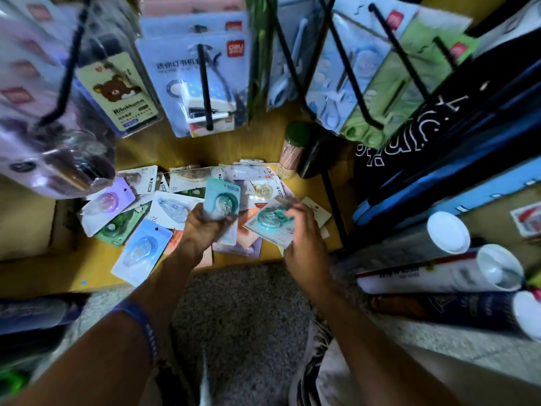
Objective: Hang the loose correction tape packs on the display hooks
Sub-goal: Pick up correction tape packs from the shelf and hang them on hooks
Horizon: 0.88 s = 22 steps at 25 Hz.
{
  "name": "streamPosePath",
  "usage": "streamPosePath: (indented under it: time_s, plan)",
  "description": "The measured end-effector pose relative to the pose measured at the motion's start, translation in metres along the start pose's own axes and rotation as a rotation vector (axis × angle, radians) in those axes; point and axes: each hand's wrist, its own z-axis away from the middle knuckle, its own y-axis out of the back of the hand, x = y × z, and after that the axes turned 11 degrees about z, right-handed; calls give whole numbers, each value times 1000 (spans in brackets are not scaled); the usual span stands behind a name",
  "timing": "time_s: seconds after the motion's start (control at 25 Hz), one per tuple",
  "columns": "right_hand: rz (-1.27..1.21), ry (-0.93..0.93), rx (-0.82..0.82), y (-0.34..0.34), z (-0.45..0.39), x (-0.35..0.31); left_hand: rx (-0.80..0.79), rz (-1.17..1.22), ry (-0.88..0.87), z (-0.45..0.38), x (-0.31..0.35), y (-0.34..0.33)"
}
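Head view: left hand (205,225) gripped teal tape pack (221,200), held upright above pile of loose packs (164,209) on yellow bench (96,259). Right hand (304,244) pinched second teal pack (270,222), tilted, just above pile. Black display hooks (205,86) stood behind, carrying stapler pack (199,83) and others.

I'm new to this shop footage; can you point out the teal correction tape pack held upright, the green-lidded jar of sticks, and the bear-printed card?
Teal correction tape pack (221,200): head view, clear blister.
Green-lidded jar of sticks (295,148): head view, side below lid.
Bear-printed card (116,90): head view, bear picture.
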Motion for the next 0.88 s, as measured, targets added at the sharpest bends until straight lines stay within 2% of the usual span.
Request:
streamPosePath:
  time_s: [0.12, 0.32, 0.4, 0.56, 0.8, 0.88]
  plan:
    - [-53, 67, 52, 28, 16, -24, -54, 224, 200, 45, 21, 5]
    - [-76, 169, 135, 86, 45, -64, -156, 578, 253, 134, 89, 9]
    - [-78, 209, 142, 108, 57, -74, -201, 569, 235, 165, 111, 6]
    - [-60, 401, 149, 144, 81, -76, -269, 605, 290, 215, 129, 12]
    - [-313, 507, -9, 182, 97, -82, -251, 780, 291, 258, 126, 10]
    - [-476, 433, -75, 183, 103, -77, -221, 795, 289, 267, 125, 1]
